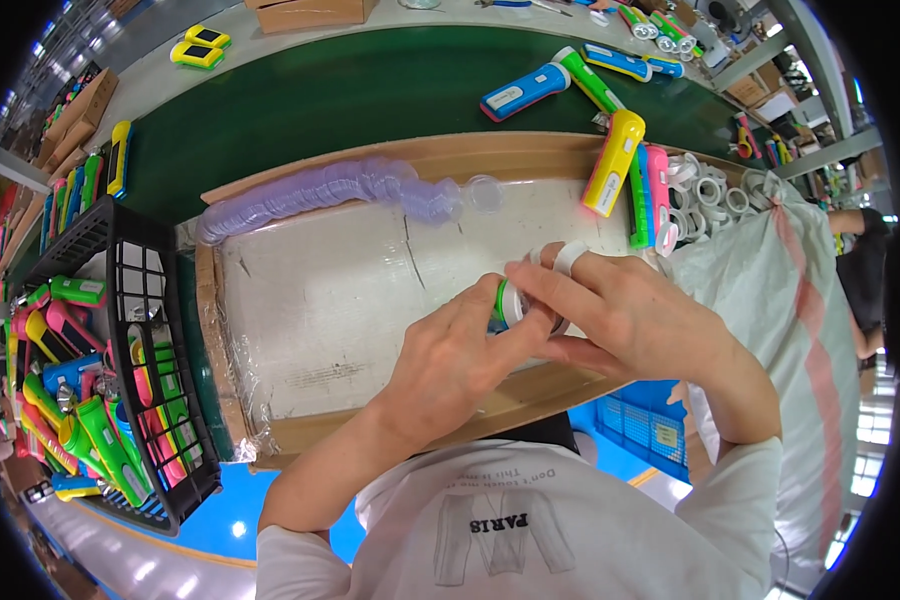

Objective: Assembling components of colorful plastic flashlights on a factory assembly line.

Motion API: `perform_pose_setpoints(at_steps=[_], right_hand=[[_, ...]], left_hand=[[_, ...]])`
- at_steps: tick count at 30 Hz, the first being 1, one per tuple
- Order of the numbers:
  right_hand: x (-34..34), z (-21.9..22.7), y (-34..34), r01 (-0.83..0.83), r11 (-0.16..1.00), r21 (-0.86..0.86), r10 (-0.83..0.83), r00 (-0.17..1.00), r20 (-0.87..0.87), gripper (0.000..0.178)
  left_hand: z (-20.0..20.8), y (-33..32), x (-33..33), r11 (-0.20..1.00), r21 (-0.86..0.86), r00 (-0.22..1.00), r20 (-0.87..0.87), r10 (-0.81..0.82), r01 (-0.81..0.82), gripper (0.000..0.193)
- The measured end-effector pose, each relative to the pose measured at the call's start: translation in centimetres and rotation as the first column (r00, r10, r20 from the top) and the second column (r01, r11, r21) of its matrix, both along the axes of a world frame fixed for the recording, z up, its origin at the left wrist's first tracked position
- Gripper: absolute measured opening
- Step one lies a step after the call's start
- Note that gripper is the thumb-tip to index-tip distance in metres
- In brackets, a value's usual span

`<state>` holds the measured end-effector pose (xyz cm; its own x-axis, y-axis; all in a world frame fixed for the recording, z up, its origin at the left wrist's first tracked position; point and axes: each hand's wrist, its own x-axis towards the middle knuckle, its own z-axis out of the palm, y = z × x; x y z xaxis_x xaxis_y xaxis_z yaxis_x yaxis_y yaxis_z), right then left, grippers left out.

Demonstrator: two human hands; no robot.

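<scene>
My left hand [450, 345] is closed around a green flashlight [499, 302], most of it hidden by my fingers. A white rim shows at its head, where the fingers of my right hand [620, 310] are closed too. Another white ring [570, 257] sits around a finger of my right hand. Both hands are above the near right part of a shallow cardboard tray [310, 290]. A curved row of clear lens discs [320, 195] lies along its far side, with one disc [485, 193] apart at the row's right end.
Yellow, green, blue and pink flashlights [613, 165] lie at the tray's far right corner, beside loose white rings [710, 190]. A white woven sack [770, 300] bulges on the right. To the left stands a black crate [160, 290] full of flashlights. Beyond runs a green belt [350, 90].
</scene>
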<state>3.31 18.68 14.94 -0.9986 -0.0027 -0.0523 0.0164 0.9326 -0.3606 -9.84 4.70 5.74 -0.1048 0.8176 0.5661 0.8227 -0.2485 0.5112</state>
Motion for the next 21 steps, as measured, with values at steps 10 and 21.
perform_pose_setpoints(at_steps=[10, 21], right_hand=[[-1.4, 0.2, 0.6, -0.001, 0.997, 0.074, 0.007, 0.997, -0.080, 0.042], [-1.8, 0.4, 0.9, 0.184, 0.983, -0.022, -0.177, 0.965, 0.194, 0.052]], left_hand=[[0.2, 0.3, -0.5, 0.997, -0.070, 0.998, 0.049, -0.029, 0.032, 0.040], [-0.1, 1.5, -1.6, 0.994, -0.074, 0.990, 0.117, -0.072, 0.081, 0.046]])
